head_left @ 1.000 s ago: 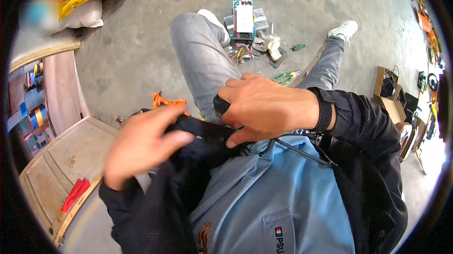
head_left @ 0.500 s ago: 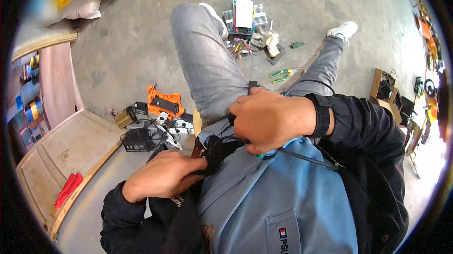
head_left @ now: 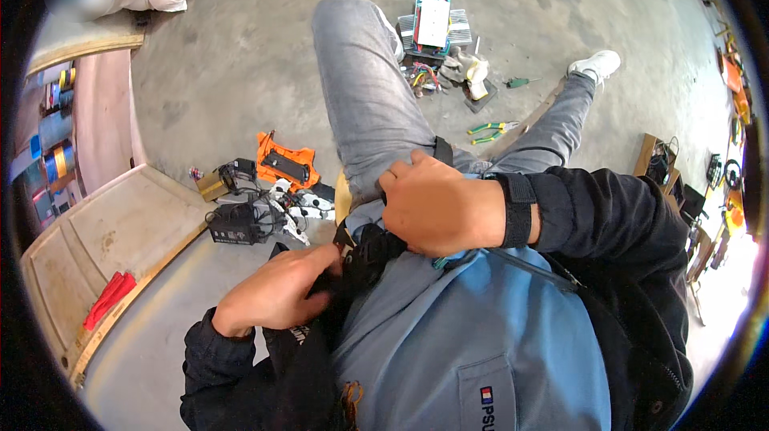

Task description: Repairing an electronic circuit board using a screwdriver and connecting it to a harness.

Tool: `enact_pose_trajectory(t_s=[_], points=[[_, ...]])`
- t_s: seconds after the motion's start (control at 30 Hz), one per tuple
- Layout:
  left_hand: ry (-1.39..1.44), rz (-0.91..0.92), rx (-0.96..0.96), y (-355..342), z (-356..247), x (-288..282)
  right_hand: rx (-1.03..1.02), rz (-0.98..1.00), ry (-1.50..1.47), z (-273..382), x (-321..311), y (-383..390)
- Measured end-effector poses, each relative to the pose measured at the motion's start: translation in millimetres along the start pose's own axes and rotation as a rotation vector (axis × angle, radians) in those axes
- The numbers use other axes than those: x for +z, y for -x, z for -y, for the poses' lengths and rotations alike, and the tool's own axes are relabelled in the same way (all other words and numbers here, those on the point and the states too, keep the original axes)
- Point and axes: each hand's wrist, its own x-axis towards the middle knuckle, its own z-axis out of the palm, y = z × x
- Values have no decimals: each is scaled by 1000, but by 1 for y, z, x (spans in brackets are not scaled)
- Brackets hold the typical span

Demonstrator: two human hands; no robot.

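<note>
At my waist, my left hand [head_left: 276, 291] is closed, thumb and fingers on a bunch of black cloth [head_left: 370, 253] that looks like part of my black jacket. My right hand [head_left: 444, 207] is curled just beside it, back of the hand up, over the upper end of the same cloth. Its fingertips are hidden, so what they grip cannot be seen. A short black strap-like piece [head_left: 443, 151] sticks out beyond its knuckles. Under both hands lies my light blue shirt [head_left: 456, 311]. A dark cord [head_left: 530, 265] runs across the shirt from below my right wrist.
On the floor between my feet are a circuit board unit [head_left: 433, 22], loose coloured wires [head_left: 423, 77], gloves [head_left: 473, 70], a green screwdriver [head_left: 522, 82] and green-yellow pliers [head_left: 491, 131]. An orange plastic frame [head_left: 284, 163] and black power adapter [head_left: 232, 223] lie left, by a wooden board [head_left: 120, 223].
The view has shifted slightly, moving the floor things rightward in the picture. My right hand has moved a little left, closer to the left hand, and the black cloth has bunched up between them.
</note>
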Motion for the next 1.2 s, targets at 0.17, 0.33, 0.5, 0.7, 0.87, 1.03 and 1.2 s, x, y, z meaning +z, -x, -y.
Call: enact_pose_trajectory(t_s=[0.17, 0.33, 0.5, 0.7, 0.87, 1.03, 1.2], points=[[183, -111, 100, -9, 8, 15, -17, -117, 12, -3, 9, 2], [131, -281, 184, -14, 26, 23, -17, -223, 108, 7, 17, -10], [268, -79, 238, -15, 31, 17, -22, -354, 231, 14, 24, -17], [394, 339, 230, -3, 33, 4, 3, -391, 296, 9, 33, -27], [370, 351, -178, 49, 93, 20, 66, -332, 267, 3, 37, -27], [-329, 418, -947, 89, 154, 73, 97, -332, 225, 3, 38, -35], [-8, -297, -175, 12, 104, 97, 91, -370, 251, 0, 40, -37]])
